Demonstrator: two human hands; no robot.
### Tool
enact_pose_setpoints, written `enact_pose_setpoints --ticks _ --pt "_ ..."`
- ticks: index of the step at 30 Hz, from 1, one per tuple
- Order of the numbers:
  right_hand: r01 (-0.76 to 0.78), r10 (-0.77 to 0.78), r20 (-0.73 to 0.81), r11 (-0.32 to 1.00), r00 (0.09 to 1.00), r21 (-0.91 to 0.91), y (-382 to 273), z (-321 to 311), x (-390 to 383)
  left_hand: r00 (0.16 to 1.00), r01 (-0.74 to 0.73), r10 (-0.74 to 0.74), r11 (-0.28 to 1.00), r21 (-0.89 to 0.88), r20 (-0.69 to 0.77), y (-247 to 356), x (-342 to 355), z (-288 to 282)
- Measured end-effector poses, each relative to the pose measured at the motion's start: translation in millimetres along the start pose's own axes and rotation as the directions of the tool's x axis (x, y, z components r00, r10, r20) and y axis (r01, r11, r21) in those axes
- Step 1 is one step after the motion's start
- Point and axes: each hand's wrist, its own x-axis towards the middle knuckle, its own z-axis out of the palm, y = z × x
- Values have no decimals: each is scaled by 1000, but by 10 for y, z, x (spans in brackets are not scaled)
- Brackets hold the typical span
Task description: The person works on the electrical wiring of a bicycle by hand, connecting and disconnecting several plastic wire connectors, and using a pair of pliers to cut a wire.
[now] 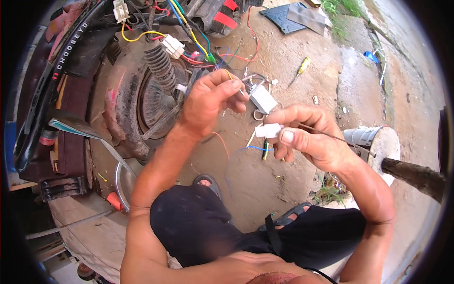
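1. The ground [246,189] is brown, sandy and damp-looking, with cracks toward its right side and grass [347,7] growing at its far edge.
2. Over its middle, the left hand [218,97] has thumb and forefinger pinched together on a thin wire [230,75], yellow where it shows above the fingers.
3. The right hand [305,135] holds a white plug [268,130] between thumb and forefinger, its other fingers loosely curled. The plug is clear of the ground, to the right of the left hand; a thin dark rod [326,133] slants across this hand.
4. On the ground beyond the hands lie a pale metal box [263,98] and, farther right, a yellow-handled screwdriver [304,65]; dark flat plates [291,18] rest near the far edge.
5. Near the right edge are a blue scrap [371,57] and a white drum-like object [385,149] with a rough wooden pole [414,177] against it.
6. Along the left side stands a vehicle with a dusty wheel [151,97], a coil spring [160,61], coloured wires and a white connector block [173,46].
7. An orange cup [115,201] lies near the ground's lower left.
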Motion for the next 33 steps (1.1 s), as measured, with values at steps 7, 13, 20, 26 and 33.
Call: enact_pose_setpoints --ticks 7,13,20,26,33 --pt "-80 93 -98 988 991 132 126 72 -255 1000 -12 12 998 67 11 5 -8 -6" --pt "-87 101 -79 984 992 155 160 13 -253 1000 -19 18 996 92 15 -16 -35 -16" --pt "-62 74 -81 988 994 140 239 -20 -266 1000 -23 22 992 127 3 -26 -47 -8" --pt "-63 74 -66 985 995 160 260 -64 -297 999 -34 36 993 114 -20 -26 -28 61" --pt "-88 97 -62 986 993 144 257 -57 -289 998 -43 48 993 110 -46 -33 -22 75"
